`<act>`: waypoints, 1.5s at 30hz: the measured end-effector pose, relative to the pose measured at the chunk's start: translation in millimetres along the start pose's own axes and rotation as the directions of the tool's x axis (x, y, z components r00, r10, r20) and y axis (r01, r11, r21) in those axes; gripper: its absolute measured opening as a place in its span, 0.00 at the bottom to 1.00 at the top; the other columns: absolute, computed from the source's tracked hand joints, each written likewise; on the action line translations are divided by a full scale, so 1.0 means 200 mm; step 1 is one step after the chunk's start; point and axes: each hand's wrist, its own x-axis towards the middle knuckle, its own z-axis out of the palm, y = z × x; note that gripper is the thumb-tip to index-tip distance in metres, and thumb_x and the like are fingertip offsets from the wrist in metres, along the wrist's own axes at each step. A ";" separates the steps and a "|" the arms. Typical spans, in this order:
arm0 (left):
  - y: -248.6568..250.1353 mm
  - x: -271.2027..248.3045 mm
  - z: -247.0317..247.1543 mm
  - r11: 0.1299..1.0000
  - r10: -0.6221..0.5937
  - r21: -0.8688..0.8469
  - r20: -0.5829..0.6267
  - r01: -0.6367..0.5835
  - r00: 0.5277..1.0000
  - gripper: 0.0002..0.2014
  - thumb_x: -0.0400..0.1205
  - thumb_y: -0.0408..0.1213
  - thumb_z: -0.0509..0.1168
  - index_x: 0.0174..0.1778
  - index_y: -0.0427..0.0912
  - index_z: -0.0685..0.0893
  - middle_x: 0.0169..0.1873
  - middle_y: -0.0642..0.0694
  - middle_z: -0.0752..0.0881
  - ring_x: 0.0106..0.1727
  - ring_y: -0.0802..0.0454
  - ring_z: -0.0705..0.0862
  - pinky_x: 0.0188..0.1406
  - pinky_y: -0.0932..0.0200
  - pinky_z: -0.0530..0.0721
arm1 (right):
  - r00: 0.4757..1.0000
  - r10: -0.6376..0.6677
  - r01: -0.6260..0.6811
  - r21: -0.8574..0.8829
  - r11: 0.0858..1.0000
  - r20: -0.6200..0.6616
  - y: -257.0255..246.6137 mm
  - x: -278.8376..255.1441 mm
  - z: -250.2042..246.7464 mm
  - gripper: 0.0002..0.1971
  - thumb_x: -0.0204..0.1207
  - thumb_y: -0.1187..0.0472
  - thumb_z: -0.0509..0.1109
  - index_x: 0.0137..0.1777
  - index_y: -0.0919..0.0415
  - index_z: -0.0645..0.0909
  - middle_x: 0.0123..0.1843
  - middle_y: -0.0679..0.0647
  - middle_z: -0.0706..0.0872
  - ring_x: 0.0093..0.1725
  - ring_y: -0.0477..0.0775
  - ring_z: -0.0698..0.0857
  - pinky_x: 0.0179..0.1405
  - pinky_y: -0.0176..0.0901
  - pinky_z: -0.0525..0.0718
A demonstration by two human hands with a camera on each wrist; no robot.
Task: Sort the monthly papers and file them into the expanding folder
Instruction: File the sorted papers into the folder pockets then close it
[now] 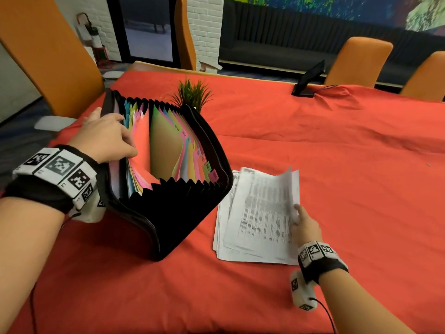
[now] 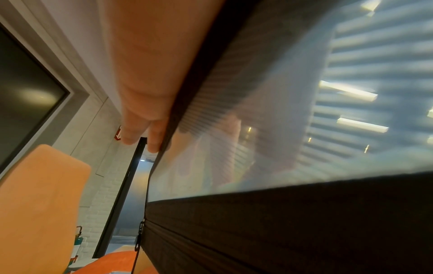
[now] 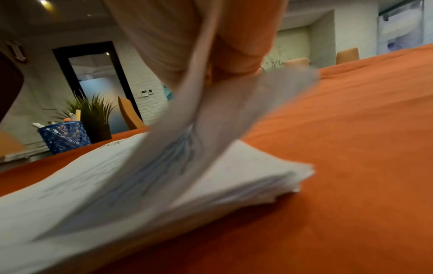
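A black expanding folder (image 1: 183,213) stands open on the red tablecloth, its coloured dividers fanned with month tabs showing. My left hand (image 1: 106,136) grips the folder's left wall and front dividers, thumb inside, holding a wide pocket open; the left wrist view shows my fingers (image 2: 150,137) along the folder's edge (image 2: 281,222). To the right lies a stack of printed papers (image 1: 243,251). My right hand (image 1: 305,227) pinches the right edge of the top sheet (image 1: 265,203), which curls up off the stack. In the right wrist view the lifted sheet (image 3: 211,118) bends above the stack (image 3: 234,178).
A small potted plant (image 1: 192,95) stands behind the folder, with a blue mesh pen cup (image 3: 64,137) beside it. A black tablet stand (image 1: 308,79) sits at the table's far edge. Orange chairs (image 1: 358,61) line the far side and the left.
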 end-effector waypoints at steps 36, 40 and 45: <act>0.17 -0.03 -0.02 0.993 0.037 0.109 -0.017 -0.035 0.999 0.14 0.70 0.40 0.68 0.49 0.39 0.87 0.72 0.41 0.70 0.79 0.35 0.54 0.78 0.36 0.50 | 0.731 -0.647 0.632 -0.143 0.762 -0.216 -1.56 -0.20 -0.83 0.14 0.66 0.66 0.73 0.53 0.65 0.84 0.50 0.63 0.86 0.52 0.61 0.82 0.44 0.40 0.71; 0.17 -0.03 -0.02 0.992 0.041 0.122 -0.020 -0.038 0.999 0.15 0.72 0.41 0.67 0.51 0.39 0.87 0.73 0.40 0.68 0.80 0.35 0.51 0.79 0.36 0.48 | 0.746 -0.663 0.628 -0.261 0.733 -0.069 -1.68 -0.21 -0.77 0.13 0.70 0.66 0.70 0.54 0.67 0.83 0.52 0.63 0.85 0.53 0.62 0.80 0.41 0.39 0.69; 0.15 -0.03 -0.02 0.993 0.036 0.111 -0.010 -0.035 0.999 0.13 0.72 0.43 0.68 0.49 0.43 0.87 0.74 0.41 0.67 0.81 0.34 0.49 0.79 0.36 0.46 | 0.794 -0.488 0.558 -0.116 0.822 0.361 -1.72 -0.19 -0.54 0.26 0.73 0.54 0.73 0.66 0.65 0.71 0.46 0.56 0.86 0.38 0.52 0.86 0.29 0.36 0.81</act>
